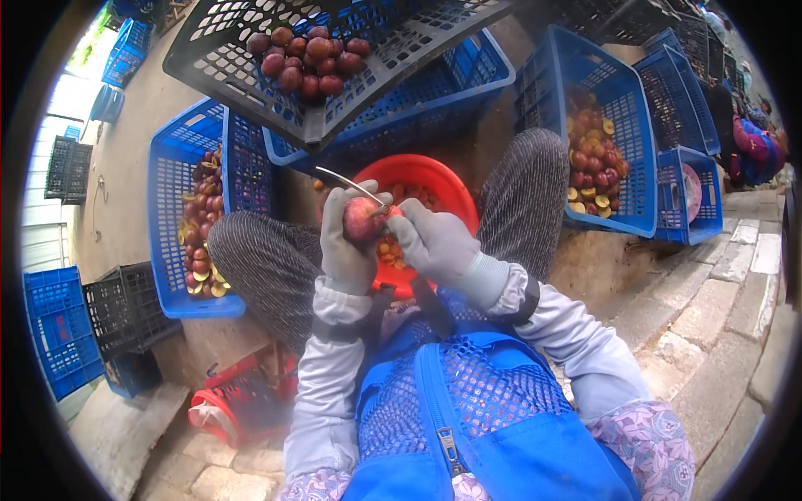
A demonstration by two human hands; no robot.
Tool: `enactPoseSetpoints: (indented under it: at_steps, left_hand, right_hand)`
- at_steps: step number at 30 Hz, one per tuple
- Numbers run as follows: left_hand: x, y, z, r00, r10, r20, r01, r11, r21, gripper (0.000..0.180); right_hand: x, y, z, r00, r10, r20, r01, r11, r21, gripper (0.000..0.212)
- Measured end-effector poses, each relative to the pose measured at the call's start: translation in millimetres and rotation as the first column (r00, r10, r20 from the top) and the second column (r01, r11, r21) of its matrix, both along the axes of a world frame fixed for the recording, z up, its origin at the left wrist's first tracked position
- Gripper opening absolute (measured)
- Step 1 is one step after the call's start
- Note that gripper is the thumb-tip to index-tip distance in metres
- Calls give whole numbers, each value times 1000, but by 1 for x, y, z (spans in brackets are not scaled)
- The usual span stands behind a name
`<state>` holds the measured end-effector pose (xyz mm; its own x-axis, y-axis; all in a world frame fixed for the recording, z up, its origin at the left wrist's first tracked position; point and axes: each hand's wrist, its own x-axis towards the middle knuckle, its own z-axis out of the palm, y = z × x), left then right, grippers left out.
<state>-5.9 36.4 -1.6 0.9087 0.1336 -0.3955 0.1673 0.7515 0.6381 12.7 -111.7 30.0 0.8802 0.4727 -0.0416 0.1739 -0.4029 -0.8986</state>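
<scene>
My left hand (347, 260), in a grey glove, is closed round a dark red plum (362, 222) above the red basin (458, 185). In my gloved right hand (436, 242) is a small knife, its thin curved blade (344, 180) pointing up and left past the plum. The fingers hide most of its handle, and the blade meets the plum's right side. Orange and reddish pieces (393, 252) lie in the basin between my knees.
A black crate (368, 107) with whole plums (309, 63) tilts towards me at the far side, over a blue crate (493, 67). Blue crates with halved plums stand left (159, 250) and right (639, 167). A red basket (251, 392) sits at lower left. Another person (756, 150) is at far right.
</scene>
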Motion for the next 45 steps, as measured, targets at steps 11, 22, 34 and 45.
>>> enactPoseSetpoints:
  at_steps: [11,22,34,45]
  left_hand:
    - [-7,-3,6,987,-61,-147,90,975,202,40]
    - [0,-4,-15,996,85,-16,-69,895,440,31]
    - [0,0,2,992,75,99,9,753,-658,57]
    - [-5,-11,0,995,88,54,-59,912,-406,56]
  right_hand:
    - [8,-9,0,975,201,96,-173,954,-243,24]
    - [0,9,-3,504,58,-861,281,933,227,46]
    - [-2,-9,0,813,99,-574,129,930,344,40]
    - [-10,-1,-6,919,41,-393,1,994,107,34]
